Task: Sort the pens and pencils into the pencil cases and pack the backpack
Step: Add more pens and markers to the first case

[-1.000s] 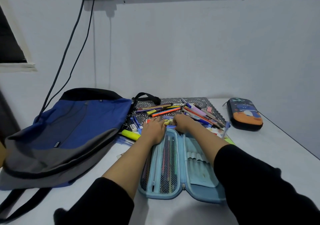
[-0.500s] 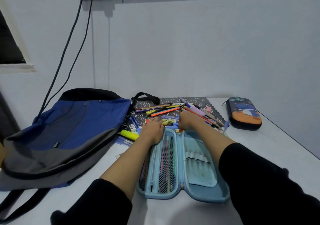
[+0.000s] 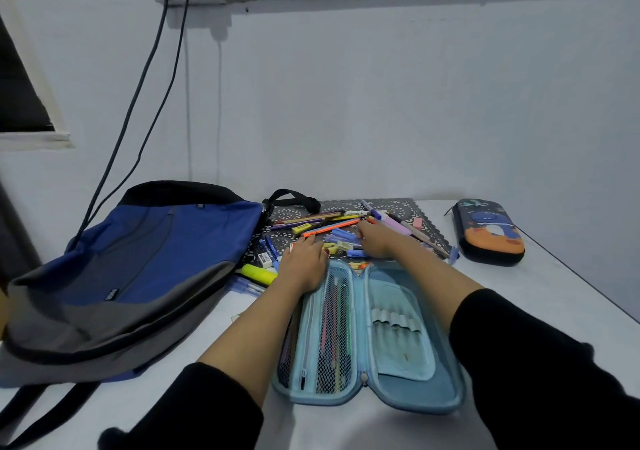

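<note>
Backpack (image 3: 138, 269), blue and grey with a black top edge, lies flat across the left of the white table (image 3: 519, 293) in front of you, its straps trailing off the near corner. Two dark cables (image 3: 138, 103) hang down the wall behind it.

Between your forearms, a light-blue pencil case (image 3: 446, 390) lies unzipped and spread open. Its left half has a mesh pocket with several coloured pens behind it; its right half carries a row of elastic loops. Just beyond the case is a black patterned mat (image 3: 398, 207) that reaches back to the wall. A second, dark pencil case (image 3: 488, 231) with an orange and blue print sits zipped at the far right, well apart from the open one.

Loose pens and pencils (image 3: 311, 221) are heaped on the mat, an orange pen (image 3: 330, 227) lying across the top of them.

Your left hand (image 3: 304, 266) rests palm down on the far left corner of the open case, fingers fairly straight and reaching onto the mat, gripping nothing. Your right hand (image 3: 377, 241) is down in the heap with its fingers bent into the pens; whether it has hold of one cannot be told.

A yellow highlighter (image 3: 258, 273) lies just left of your left wrist, beside the backpack. A white eraser (image 3: 265, 259) sits just beyond it, and a pink eraser (image 3: 418, 222) lies on the mat's right side.
</note>
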